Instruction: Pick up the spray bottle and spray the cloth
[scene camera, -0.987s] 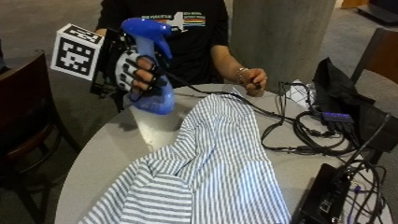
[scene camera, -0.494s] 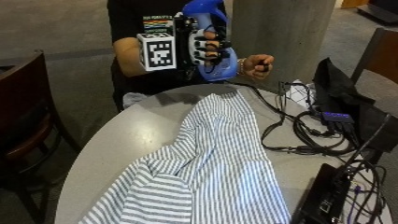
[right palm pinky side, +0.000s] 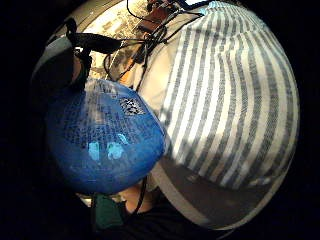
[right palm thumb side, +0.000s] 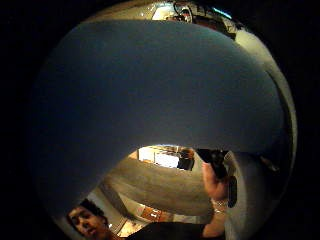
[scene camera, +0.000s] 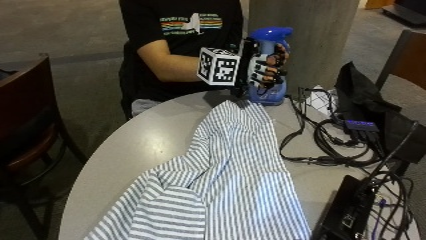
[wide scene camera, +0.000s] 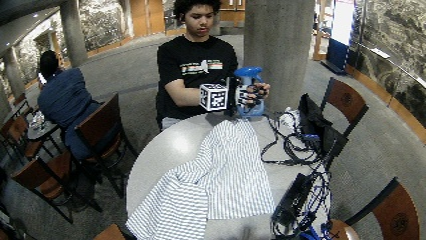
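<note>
In the outside view my gloved right hand (scene camera: 265, 67) grips a blue spray bottle (scene camera: 271, 92) around its neck, fingers curled over the trigger side. The bottle stands upright at the table's far edge, right beside the far end of the grey-and-white striped cloth (scene camera: 229, 170). I cannot tell whether its base touches the table. The little finger side palm view shows the bottle's blue body (right palm pinky side: 105, 145) close to the palm, with the striped cloth (right palm pinky side: 235, 100) beneath. The bottle's neck (right palm thumb side: 150, 90) fills the thumb side palm view.
The cloth lies spread across the round grey table (scene camera: 140, 150). Tangled black cables (scene camera: 319, 145), a black bag (scene camera: 359, 100) and a black device (scene camera: 346, 210) crowd the table's right side. A wooden chair (scene camera: 26, 125) stands left, a concrete pillar (scene camera: 306, 20) behind.
My right hand has carried the bottle from the table's left side across to the right, then lowered it beside the cloth's far end.
</note>
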